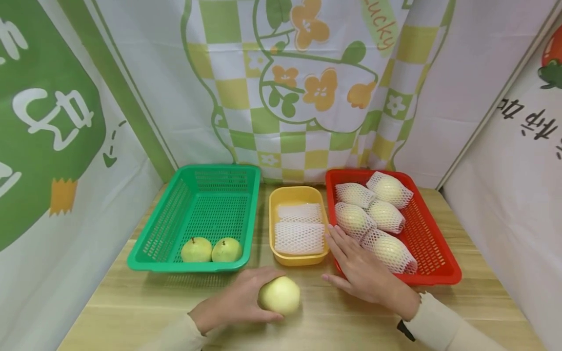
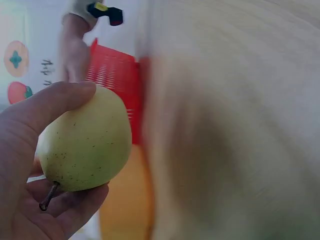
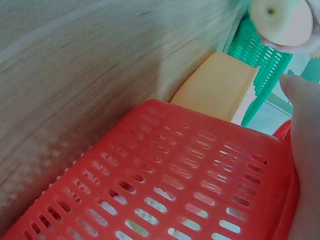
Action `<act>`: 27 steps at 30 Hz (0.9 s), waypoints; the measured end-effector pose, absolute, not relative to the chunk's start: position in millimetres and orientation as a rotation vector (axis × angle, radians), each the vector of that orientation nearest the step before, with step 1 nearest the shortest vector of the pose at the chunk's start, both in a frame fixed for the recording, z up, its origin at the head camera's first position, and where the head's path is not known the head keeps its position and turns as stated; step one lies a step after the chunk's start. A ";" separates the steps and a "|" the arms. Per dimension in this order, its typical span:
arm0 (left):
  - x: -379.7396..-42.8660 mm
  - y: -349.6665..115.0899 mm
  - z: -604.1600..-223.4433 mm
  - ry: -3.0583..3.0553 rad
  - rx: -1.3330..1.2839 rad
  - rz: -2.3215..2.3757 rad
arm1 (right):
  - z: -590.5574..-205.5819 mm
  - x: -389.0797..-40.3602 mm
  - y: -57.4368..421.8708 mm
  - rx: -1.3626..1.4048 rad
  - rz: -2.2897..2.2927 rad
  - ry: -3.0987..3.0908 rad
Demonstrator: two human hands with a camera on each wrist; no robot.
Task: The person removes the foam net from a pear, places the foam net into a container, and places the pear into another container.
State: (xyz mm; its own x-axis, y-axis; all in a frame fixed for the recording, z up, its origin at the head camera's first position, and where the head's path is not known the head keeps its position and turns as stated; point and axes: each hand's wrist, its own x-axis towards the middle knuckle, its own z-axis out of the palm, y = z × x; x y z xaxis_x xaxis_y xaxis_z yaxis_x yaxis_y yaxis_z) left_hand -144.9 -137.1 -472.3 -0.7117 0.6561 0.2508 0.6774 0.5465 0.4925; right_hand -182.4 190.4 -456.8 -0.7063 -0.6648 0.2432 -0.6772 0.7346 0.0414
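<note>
A pale yellow-green pear [image 1: 281,295] is gripped in my left hand [image 1: 247,298], in front of the yellow tray. The left wrist view shows the thumb over the pear [image 2: 87,140] and fingers beneath it, with its stem toward the palm. My right hand [image 1: 366,273] extends over the near left rim of the red basket [image 1: 432,234], its fingers straight and holding nothing. Inside that basket lie several pears in white foam nets [image 1: 388,251]. Folded foam nets [image 1: 299,238] lie in the yellow tray [image 1: 300,260] between the two baskets.
At the left stands a green basket [image 1: 193,266] with two bare pears [image 1: 196,250] along its near side. All containers rest on a wooden table [image 1: 325,326]. A printed curtain [image 1: 294,141] hangs behind them, and white fabric walls flank both sides.
</note>
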 end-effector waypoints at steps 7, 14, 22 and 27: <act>-139.7 -163.3 -413.7 -2.743 -1.189 -0.759 | -458.8 -183.6 190.3 1.041 0.067 -2.696; -142.9 -197.9 -351.9 -2.718 -1.172 -0.504 | -459.2 -182.8 189.8 1.025 0.094 -2.745; -171.0 -243.8 -312.7 -2.784 -1.037 -0.323 | -458.4 -181.5 190.0 1.015 0.096 -2.744; -200.0 -273.0 -312.6 -2.902 -0.946 -0.250 | -457.8 -181.4 189.2 1.025 0.108 -2.737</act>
State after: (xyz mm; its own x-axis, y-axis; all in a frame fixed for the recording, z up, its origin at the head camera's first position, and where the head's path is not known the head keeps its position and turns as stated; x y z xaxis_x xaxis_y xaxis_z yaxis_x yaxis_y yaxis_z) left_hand -200.0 -273.0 -312.6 -0.8062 0.5783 0.1251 0.5911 0.7960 0.1299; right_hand -181.4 189.2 -457.8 -0.7337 -0.6403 0.2273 -0.6563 0.7545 0.0070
